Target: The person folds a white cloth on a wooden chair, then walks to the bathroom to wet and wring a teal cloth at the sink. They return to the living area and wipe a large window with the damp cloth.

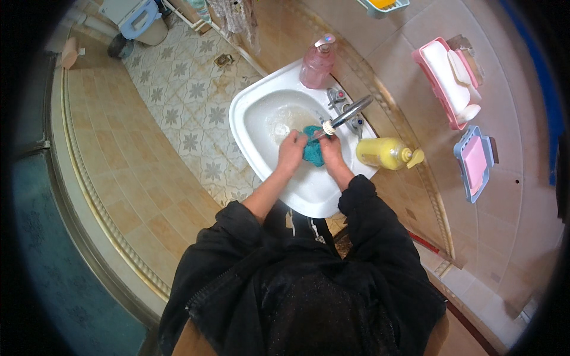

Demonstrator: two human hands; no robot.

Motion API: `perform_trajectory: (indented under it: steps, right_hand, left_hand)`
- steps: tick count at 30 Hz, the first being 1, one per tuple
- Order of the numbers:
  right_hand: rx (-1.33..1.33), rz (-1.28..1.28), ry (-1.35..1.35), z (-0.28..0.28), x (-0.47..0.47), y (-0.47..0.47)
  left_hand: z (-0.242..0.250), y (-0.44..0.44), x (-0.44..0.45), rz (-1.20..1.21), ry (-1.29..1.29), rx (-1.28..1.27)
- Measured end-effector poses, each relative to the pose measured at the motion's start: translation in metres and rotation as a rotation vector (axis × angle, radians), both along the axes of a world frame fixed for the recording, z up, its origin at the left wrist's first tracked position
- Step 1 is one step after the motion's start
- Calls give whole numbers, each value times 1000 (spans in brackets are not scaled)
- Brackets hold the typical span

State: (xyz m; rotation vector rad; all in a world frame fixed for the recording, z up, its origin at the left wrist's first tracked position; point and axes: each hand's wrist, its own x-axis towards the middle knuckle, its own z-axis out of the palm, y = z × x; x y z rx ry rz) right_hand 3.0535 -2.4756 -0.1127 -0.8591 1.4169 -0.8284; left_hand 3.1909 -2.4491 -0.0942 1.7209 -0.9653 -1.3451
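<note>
A wet teal cloth (314,152) is stretched between my two hands over the white washbasin (311,196). On its left edge my left hand (292,149) has its fingers closed. My right hand (331,149) grips the other side, partly behind the faucet's outlet. The chrome faucet (352,111) reaches over the cloth, and water appears to run from it between my hands. Some water lies in the bowl near the drain, left of the cloth.
A pink pump bottle (317,64) stands on the basin's back left corner. A yellow pump bottle (384,153) is at the right rim. Wall-mounted soap holders, one pink (438,84) and one blue (467,178), are at the right. A toilet (149,33) stands at the far left.
</note>
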Motion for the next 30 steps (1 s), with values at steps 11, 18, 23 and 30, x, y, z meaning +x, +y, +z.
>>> perform_trajectory:
  steps: [11, 18, 23, 30]
  right_hand:
    - [522, -164, -618, 17, -7, 21]
    - [456, -175, -605, 1, 1, 35]
    - [347, -14, -609, 34, 18, 31]
    - [566, -146, -783, 28, -1, 16]
  left_hand:
    - [4, 19, -25, 83, 42, -224]
    - [15, 19, -30, -128, -195, -176]
    - [-29, -7, 16, 204, 559, 251]
    - [20, 14, -9, -180, -484, -525]
